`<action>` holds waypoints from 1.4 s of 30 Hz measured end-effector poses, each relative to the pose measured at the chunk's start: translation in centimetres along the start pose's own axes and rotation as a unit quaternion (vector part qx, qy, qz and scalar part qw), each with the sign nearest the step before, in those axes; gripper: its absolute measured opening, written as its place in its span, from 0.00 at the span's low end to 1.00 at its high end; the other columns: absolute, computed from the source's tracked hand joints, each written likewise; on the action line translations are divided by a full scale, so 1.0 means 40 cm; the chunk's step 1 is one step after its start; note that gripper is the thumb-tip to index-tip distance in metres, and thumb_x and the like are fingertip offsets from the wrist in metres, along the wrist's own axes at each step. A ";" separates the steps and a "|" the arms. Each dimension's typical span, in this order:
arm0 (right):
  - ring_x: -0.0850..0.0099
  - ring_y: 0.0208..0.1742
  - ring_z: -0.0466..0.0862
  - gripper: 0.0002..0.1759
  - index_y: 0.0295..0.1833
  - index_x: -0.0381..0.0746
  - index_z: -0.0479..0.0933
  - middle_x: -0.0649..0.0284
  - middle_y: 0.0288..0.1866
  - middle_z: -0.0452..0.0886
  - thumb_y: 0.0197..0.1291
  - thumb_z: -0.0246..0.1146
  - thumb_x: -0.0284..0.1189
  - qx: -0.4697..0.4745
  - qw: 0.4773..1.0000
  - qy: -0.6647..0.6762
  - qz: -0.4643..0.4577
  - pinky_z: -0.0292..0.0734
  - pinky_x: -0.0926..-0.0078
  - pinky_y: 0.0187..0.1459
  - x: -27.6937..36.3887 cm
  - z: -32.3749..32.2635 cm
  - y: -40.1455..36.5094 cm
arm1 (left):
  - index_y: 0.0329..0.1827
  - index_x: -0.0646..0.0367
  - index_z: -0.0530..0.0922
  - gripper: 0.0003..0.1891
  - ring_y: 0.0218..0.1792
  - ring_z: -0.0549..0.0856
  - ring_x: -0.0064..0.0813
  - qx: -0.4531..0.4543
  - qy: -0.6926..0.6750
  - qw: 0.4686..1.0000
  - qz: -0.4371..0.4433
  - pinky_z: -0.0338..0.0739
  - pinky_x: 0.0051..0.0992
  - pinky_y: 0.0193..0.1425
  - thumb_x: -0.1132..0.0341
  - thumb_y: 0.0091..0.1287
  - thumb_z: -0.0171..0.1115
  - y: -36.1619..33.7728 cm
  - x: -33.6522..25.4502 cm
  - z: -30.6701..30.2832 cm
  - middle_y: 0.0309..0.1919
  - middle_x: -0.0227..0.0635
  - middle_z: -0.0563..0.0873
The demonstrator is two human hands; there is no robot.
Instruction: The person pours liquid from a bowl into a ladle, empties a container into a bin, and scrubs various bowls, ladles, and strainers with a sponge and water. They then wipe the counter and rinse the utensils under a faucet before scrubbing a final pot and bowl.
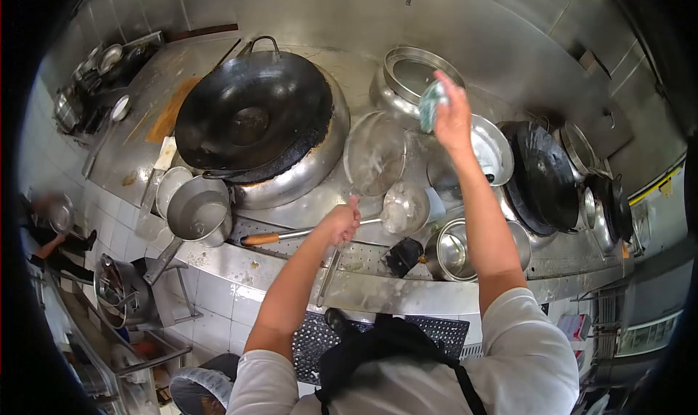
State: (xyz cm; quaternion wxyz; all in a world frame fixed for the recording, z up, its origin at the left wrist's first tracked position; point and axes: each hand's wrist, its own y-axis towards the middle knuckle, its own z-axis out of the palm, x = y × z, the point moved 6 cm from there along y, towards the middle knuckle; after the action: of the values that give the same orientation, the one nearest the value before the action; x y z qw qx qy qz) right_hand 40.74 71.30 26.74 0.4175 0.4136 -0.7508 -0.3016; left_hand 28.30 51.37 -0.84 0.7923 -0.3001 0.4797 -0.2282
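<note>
My left hand [340,223] is closed around the long metal handle of a round strainer [374,153], whose mesh disc is blurred beside the big wok. Under that hand crosses the shaft of a ladle [404,207] with a wooden grip, its bowl lying over the perforated drain strip. In my right hand [454,117] is a green-and-white cloth [432,106], raised near the rim of a metal pot [414,70]. Just below that wrist sits a steel basin [491,150] with whitish contents.
A large black wok [254,110] rests on the left burner, and more woks [542,175] stand at the right. A saucepan [198,210] sits near the front edge, its handle jutting out. Steel containers [456,249] and a black object [403,256] line the front. Another person [54,233] is far left.
</note>
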 end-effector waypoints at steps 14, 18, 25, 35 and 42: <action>0.51 0.54 0.73 0.15 0.50 0.38 0.79 0.51 0.53 0.76 0.58 0.57 0.25 0.330 0.915 -0.223 0.072 0.66 0.50 0.58 -0.273 0.517 -0.501 | 0.47 0.55 0.71 0.12 0.13 0.60 0.16 0.029 -0.056 0.998 -0.019 0.52 0.19 0.13 0.57 0.79 0.43 0.047 0.053 -0.046 0.20 0.26 0.70; 0.51 0.48 0.76 0.11 0.45 0.37 0.79 0.49 0.45 0.77 0.55 0.59 0.23 0.385 0.922 -0.052 0.009 0.71 0.54 0.50 -0.126 0.492 -0.595 | 0.45 0.56 0.71 0.12 0.13 0.60 0.16 0.027 -0.040 0.997 -0.058 0.53 0.20 0.14 0.57 0.79 0.44 0.080 0.060 -0.067 0.18 0.25 0.68; 0.51 0.42 0.79 0.08 0.43 0.38 0.78 0.47 0.37 0.77 0.57 0.61 0.23 0.265 0.941 -0.014 0.209 0.73 0.54 0.43 -0.316 0.589 -0.474 | 0.39 0.53 0.69 0.13 0.12 0.60 0.19 0.040 0.032 0.997 -0.059 0.54 0.23 0.13 0.54 0.76 0.46 0.123 0.062 -0.057 0.15 0.23 0.65; 0.52 0.39 0.81 0.06 0.38 0.37 0.78 0.48 0.34 0.79 0.62 0.58 0.28 0.378 0.917 0.091 -0.094 0.75 0.53 0.41 -0.090 0.535 -0.523 | 0.37 0.55 0.69 0.15 0.10 0.61 0.20 0.012 0.129 0.992 0.009 0.51 0.25 0.11 0.54 0.76 0.47 0.150 0.063 -0.083 0.15 0.27 0.65; 0.50 0.44 0.80 0.09 0.42 0.35 0.78 0.46 0.38 0.80 0.61 0.57 0.27 0.383 0.914 -0.068 -0.118 0.72 0.48 0.52 -0.236 0.558 -0.505 | 0.36 0.58 0.71 0.15 0.09 0.65 0.26 -0.031 0.192 0.980 0.047 0.58 0.31 0.10 0.56 0.77 0.47 0.162 0.060 -0.080 0.15 0.32 0.70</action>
State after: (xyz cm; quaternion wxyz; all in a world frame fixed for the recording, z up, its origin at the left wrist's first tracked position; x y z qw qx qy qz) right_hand 31.55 72.30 -3.43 0.1365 0.6057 -0.7812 -0.0649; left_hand 26.97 53.61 -7.98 0.6855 -0.2525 0.6433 -0.2289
